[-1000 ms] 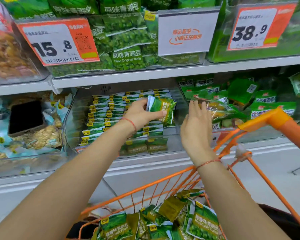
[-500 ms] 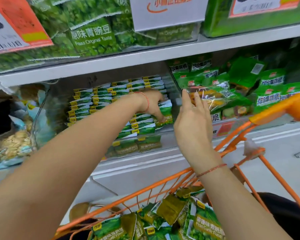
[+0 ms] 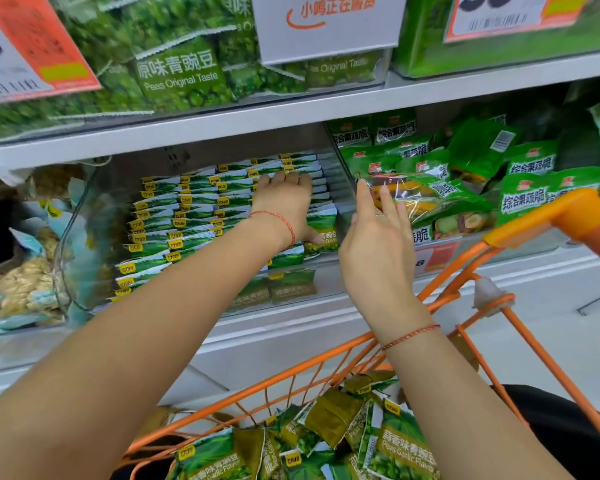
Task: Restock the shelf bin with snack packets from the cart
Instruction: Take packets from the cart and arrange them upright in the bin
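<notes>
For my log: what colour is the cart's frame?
Orange; the cart shows clearly in the head view.

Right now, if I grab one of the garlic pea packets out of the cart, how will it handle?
Probably soft and crinkly: the garlic pea packets lie bent and creased in the cart. Likely light, since they are small pouches of loose peas. The glossy film may be slippery, so pinch a sealed edge. In the shelf bin they stack as flat rows under the left hand.
</notes>
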